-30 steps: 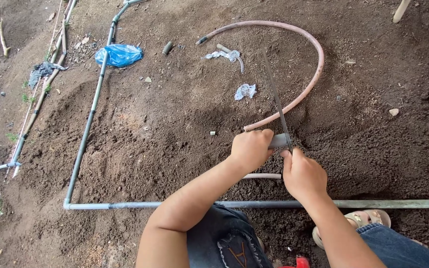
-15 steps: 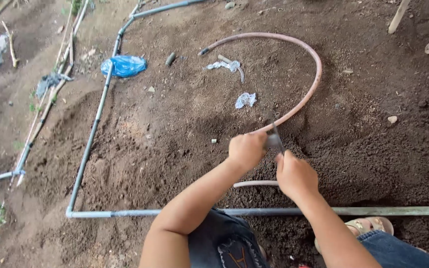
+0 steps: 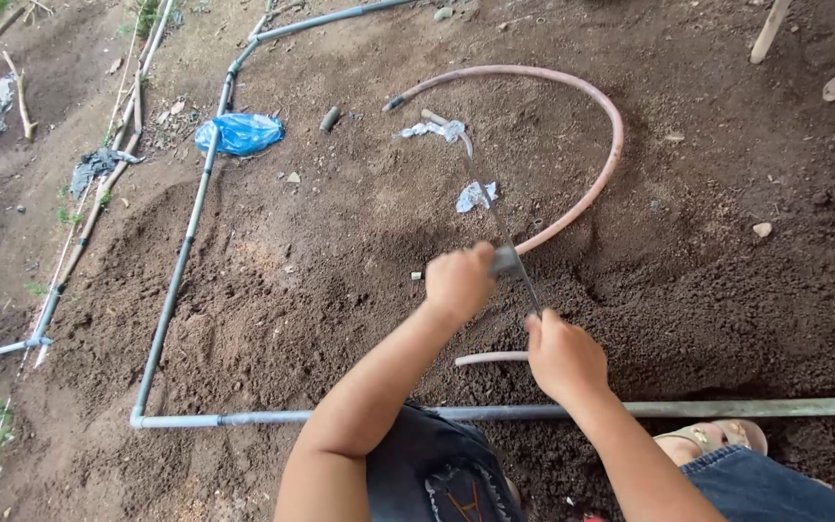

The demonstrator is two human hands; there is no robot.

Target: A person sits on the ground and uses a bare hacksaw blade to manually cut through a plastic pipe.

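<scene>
L hand [image 3: 458, 280] has its grip closed round a short grey pipe piece [image 3: 507, 261], most of it hidden in the fist, only the end pokes out to the right. R hand [image 3: 562, 356] is clamped on the near end of a thin hacksaw blade [image 3: 495, 217]; the handle, if any, is covered by the fingers, can't tell. Blade runs up and away across the grey piece, far end near a whitish scrap [image 3: 474, 196]. Pinkish hose [image 3: 601, 106] curves in a big arc on the soil [image 3: 321, 251]; its near end goes behind the L hand, so the join w/ the grey piece isn't visible. Short pale tube [image 3: 490, 359] lies on the dirt just beside the R hand, partly hidden by it. Long grey pipe [image 3: 775, 407] runs across in front of the knees, cut off at right edge, w/ an elbow at left going up along another pipe run [image 3: 178, 280]. Blue plastic bag [image 3: 240, 132] beside that run, well apart from the hands. Sandalled foot [image 3: 717, 437] and jeans at bottom, cropped by the frame.
</scene>
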